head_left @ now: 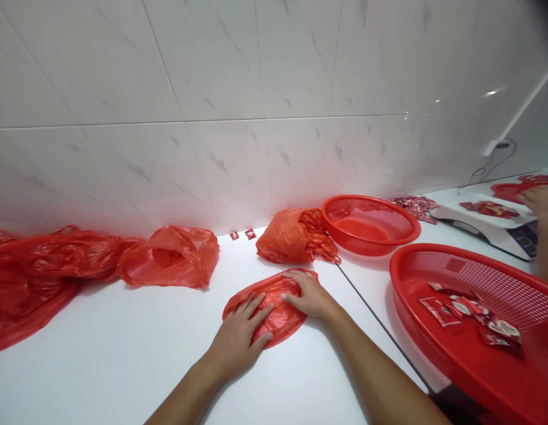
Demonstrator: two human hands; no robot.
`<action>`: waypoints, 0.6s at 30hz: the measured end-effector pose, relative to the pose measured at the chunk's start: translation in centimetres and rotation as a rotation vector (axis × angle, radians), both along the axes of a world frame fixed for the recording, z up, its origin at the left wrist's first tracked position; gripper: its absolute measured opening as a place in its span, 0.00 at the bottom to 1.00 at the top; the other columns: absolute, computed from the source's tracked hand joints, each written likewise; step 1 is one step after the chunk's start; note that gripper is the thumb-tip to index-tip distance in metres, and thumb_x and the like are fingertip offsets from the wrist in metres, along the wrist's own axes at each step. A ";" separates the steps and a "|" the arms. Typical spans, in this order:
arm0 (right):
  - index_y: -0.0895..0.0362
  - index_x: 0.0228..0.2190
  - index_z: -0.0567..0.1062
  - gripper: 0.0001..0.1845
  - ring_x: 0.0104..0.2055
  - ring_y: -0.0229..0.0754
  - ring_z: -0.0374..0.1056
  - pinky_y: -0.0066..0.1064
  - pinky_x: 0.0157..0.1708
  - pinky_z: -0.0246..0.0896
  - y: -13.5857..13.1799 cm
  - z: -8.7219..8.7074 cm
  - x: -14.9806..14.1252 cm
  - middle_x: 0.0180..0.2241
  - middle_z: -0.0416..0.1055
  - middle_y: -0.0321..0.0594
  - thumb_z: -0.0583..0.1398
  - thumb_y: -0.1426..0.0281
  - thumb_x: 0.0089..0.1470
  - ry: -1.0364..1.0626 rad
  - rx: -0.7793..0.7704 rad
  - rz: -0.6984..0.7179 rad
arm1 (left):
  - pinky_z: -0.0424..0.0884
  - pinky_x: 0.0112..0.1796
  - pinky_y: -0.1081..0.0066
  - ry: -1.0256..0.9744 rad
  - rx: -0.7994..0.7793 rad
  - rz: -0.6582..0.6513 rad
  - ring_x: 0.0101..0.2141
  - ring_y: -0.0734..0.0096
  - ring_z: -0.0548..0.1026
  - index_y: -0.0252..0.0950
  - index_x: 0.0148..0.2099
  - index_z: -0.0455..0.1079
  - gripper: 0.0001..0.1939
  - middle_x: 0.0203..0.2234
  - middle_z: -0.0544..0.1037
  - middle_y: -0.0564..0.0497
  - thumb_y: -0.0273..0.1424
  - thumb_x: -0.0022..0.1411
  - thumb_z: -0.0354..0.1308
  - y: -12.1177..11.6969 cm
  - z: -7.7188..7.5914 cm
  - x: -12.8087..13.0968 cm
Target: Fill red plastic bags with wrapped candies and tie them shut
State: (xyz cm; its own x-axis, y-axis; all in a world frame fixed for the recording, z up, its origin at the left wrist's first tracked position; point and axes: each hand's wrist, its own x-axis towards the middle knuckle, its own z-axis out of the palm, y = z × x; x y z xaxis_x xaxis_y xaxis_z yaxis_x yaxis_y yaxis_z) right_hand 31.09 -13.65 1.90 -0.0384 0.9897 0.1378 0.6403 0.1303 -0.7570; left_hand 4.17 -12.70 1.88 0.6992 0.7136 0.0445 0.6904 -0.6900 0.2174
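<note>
No word, brand or number can be read for certain. Red packets [442, 314] in the large red basket [472, 375] bear white print, one with curling letter-like shapes, too blurred to spell out. Two small red packets [250, 234] near the wall [225, 171] carry pale marks, too tiny to read.

Translucent red bag [282, 321], white tabletop [123, 360], grey-veined white tiles [212, 71], red mesh-patterned basket [366, 247]

centre bag [283, 319]: on table [123, 366] | second bag [282, 237]: behind it | near basket [471, 363]: right, packets [471, 311] inside | more bags [94, 260]: left
</note>
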 end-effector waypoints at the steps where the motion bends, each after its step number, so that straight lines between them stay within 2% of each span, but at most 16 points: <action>1: 0.56 0.60 0.76 0.30 0.66 0.53 0.64 0.46 0.68 0.55 0.2 -0.1 0.0 0.62 0.72 0.48 0.65 0.61 0.59 0.003 0.054 -0.070 | 0.68 0.61 0.39 -0.006 -0.012 0.013 0.69 0.45 0.64 0.54 0.74 0.58 0.30 0.74 0.58 0.49 0.43 0.74 0.53 -0.1 0.2 -0.2; 3: 0.57 0.51 0.80 0.18 0.57 0.49 0.72 0.41 0.63 0.62 0.2 -0.1 -0.1 0.52 0.79 0.47 0.60 0.65 0.63 0.017 0.175 -0.186 | 0.72 0.59 0.42 -0.034 -0.014 0.019 0.67 0.45 0.67 0.53 0.73 0.62 0.30 0.73 0.60 0.49 0.42 0.72 0.56 -0.4 0.5 -0.5; 5: 0.57 0.45 0.82 0.15 0.51 0.46 0.74 0.37 0.58 0.66 0.0 0.1 -0.6 0.47 0.80 0.45 0.56 0.67 0.66 0.031 0.298 -0.238 | 0.70 0.61 0.43 -0.072 0.014 0.000 0.67 0.44 0.67 0.51 0.71 0.66 0.30 0.71 0.64 0.48 0.41 0.68 0.60 -0.7 0.5 -0.8; 7: 0.56 0.42 0.82 0.16 0.48 0.45 0.75 0.35 0.54 0.68 -0.4 0.3 -1.4 0.44 0.80 0.45 0.54 0.68 0.67 0.017 0.389 -0.204 | 0.69 0.63 0.44 -0.114 0.062 -0.008 0.66 0.44 0.68 0.49 0.68 0.70 0.29 0.69 0.69 0.48 0.42 0.66 0.62 -0.8 0.4 -1.0; 9: 0.56 0.41 0.82 0.15 0.48 0.45 0.74 0.35 0.54 0.68 -0.9 0.5 -2.5 0.43 0.80 0.45 0.55 0.69 0.66 -0.043 0.419 -0.125 | 0.71 0.61 0.47 -0.153 0.123 0.008 0.63 0.47 0.73 0.46 0.65 0.74 0.24 0.64 0.75 0.47 0.42 0.68 0.60 -0.9 0.4 -0.9; 11: 0.55 0.41 0.82 0.14 0.49 0.46 0.74 0.36 0.55 0.68 -1.4 0.6 -3.7 0.44 0.80 0.45 0.56 0.69 0.65 -0.117 0.418 -0.057 | 0.74 0.59 0.50 -0.195 0.198 0.037 0.59 0.51 0.76 0.44 0.61 0.77 0.20 0.60 0.78 0.47 0.39 0.73 0.53 -1.0 0.6 -0.7; 13: 0.54 0.43 0.82 0.13 0.51 0.46 0.73 0.38 0.57 0.67 -1.7 0.6 -4.5 0.47 0.80 0.45 0.58 0.68 0.64 -0.173 0.424 -0.016 | 0.75 0.57 0.51 -0.238 0.277 0.049 0.57 0.53 0.78 0.43 0.59 0.77 0.19 0.60 0.79 0.47 0.36 0.75 0.49 -1.1 0.9 -0.7; 16: 0.54 0.47 0.82 0.14 0.59 0.49 0.70 0.42 0.64 0.62 -2.0 0.5 -4.8 0.55 0.77 0.44 0.61 0.65 0.62 -0.220 0.419 0.051 | 0.72 0.60 0.52 -0.254 0.335 -0.023 0.59 0.54 0.76 0.45 0.61 0.76 0.19 0.62 0.77 0.48 0.35 0.73 0.52 -1.1 1.4 -1.1; 18: 0.53 0.50 0.81 0.17 0.66 0.52 0.64 0.45 0.68 0.58 -2.1 0.5 -4.7 0.60 0.74 0.43 0.62 0.64 0.61 -0.243 0.378 0.095 | 0.66 0.66 0.48 -0.199 0.306 -0.106 0.65 0.50 0.70 0.48 0.65 0.72 0.23 0.66 0.73 0.49 0.36 0.70 0.57 -1.1 1.3 -1.5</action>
State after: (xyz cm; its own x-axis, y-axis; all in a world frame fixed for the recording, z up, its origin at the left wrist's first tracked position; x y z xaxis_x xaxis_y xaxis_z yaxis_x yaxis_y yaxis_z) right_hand 26.40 -15.70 2.42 -0.2020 0.8621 0.4647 0.7654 0.4350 -0.4743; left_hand 2.66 -13.78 3.22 0.7249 0.5704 0.3863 0.5766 -0.8092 0.1128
